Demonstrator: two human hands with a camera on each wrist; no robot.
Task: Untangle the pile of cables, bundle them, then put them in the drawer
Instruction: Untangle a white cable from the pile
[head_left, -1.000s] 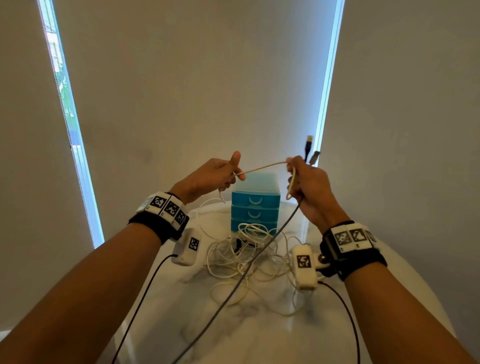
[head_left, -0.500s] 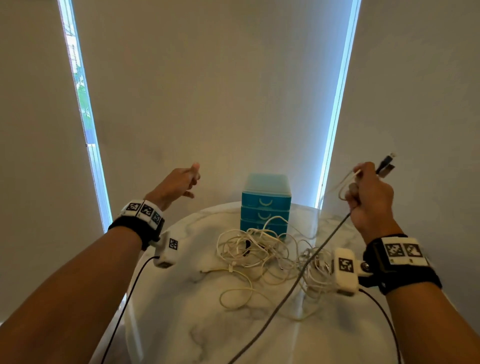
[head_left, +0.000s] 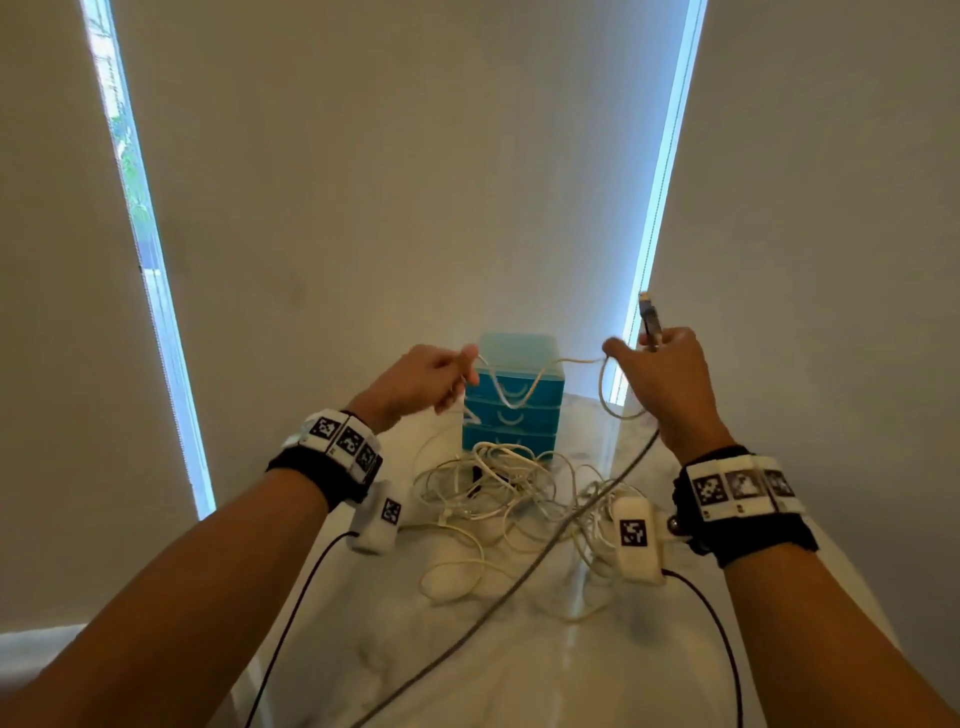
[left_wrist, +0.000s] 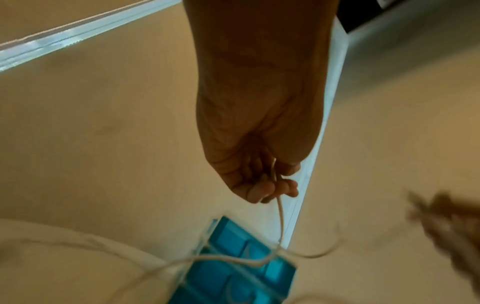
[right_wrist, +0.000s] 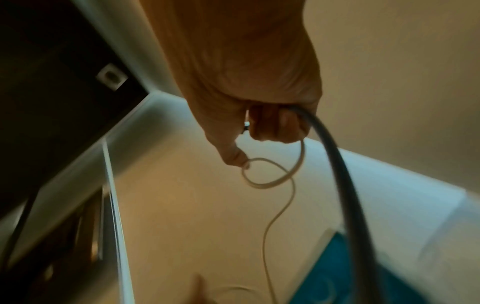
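A tangled pile of white cables (head_left: 498, 488) lies on the round marble table (head_left: 467, 665), in front of a blue three-drawer box (head_left: 511, 400) with all drawers closed. My left hand (head_left: 441, 376) pinches a thin white cable (head_left: 524, 387) that sags across to my right hand (head_left: 660, 374). The right hand grips that cable's small loop (right_wrist: 272, 172) and a thick grey cable (head_left: 519, 577), whose plug (head_left: 649, 319) sticks up above the fist. In the left wrist view the white cable (left_wrist: 280, 218) hangs from the curled fingers (left_wrist: 259, 189).
The grey cable runs down across the pile and off the table's near edge. Closed beige blinds (head_left: 415, 182) stand right behind the table, with bright window strips on both sides. Black wrist-camera leads (head_left: 291, 613) hang under both forearms.
My hands, spread wide half a second ago, have come back together above the drawer box. The left hand, empty then, now pinches the white cable again. The right hand kept its hold.
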